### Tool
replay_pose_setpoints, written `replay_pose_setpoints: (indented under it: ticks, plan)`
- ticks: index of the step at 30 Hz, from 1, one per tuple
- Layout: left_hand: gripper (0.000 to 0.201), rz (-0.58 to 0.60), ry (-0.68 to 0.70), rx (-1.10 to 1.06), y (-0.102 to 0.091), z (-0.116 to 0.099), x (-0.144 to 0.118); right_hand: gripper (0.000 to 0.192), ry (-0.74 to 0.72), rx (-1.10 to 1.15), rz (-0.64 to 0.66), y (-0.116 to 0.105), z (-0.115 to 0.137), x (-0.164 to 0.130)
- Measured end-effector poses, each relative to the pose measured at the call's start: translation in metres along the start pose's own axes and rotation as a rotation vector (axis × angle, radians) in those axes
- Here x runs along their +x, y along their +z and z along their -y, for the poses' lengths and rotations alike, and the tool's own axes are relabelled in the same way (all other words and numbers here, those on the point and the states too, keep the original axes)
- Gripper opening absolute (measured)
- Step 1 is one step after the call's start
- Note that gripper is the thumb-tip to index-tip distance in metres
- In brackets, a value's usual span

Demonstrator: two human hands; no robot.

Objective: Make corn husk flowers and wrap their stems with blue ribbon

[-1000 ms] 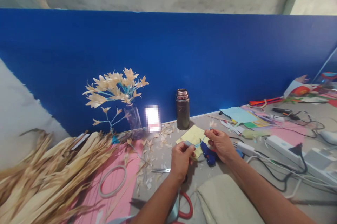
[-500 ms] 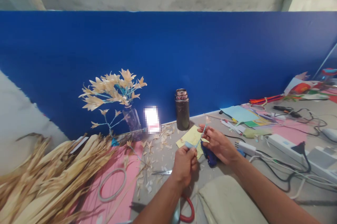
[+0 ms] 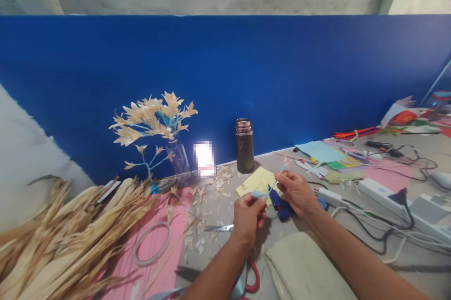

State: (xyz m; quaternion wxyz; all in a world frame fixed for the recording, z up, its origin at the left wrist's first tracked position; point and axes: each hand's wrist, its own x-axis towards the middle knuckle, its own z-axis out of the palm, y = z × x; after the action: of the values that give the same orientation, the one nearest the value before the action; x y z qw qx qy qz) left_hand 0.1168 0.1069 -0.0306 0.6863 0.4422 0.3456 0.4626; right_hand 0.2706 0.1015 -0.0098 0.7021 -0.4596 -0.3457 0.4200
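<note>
Blue wire stem | pinched taut between left hand and right hand, both closed on it | glue gun on bench beneath, within reach

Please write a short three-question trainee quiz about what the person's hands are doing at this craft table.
1. True or false: the left hand and right hand both pinch the thin blue stem.
2. What lies on the table just beneath the stem? A) blue glue gun B) dark jar C) tape ring
3. Fill in: the small scissors lie to the ___ of the left hand.

Key: 1 true; 2 A; 3 left.
</note>
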Motion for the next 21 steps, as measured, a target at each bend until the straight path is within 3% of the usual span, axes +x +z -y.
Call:
replay_pose_setpoints:
  ticks: [10, 14, 18, 21]
  plan:
    - [0.041, -0.035, 0.016, 0.180, 0.0044, 0.0037, -0.0033, 0.046, -0.079, -0.109, -0.164, 0.0062, 0.0001, -0.0056]
    - [0.034, -0.040, 0.086, 0.291, 0.0028, 0.0038, -0.0020, 0.043, -0.087, -0.172, -0.202, 0.0052, 0.0022, -0.0066]
    - [0.035, -0.019, 0.107, 0.290, 0.0026, 0.0024, 0.0001, 0.044, -0.074, -0.174, -0.185, 0.0030, 0.0025, -0.0052]
    - [0.039, -0.003, -0.021, 0.164, 0.0023, 0.0005, 0.0014, 0.042, -0.017, -0.131, -0.098, 0.0029, 0.0026, -0.0039]
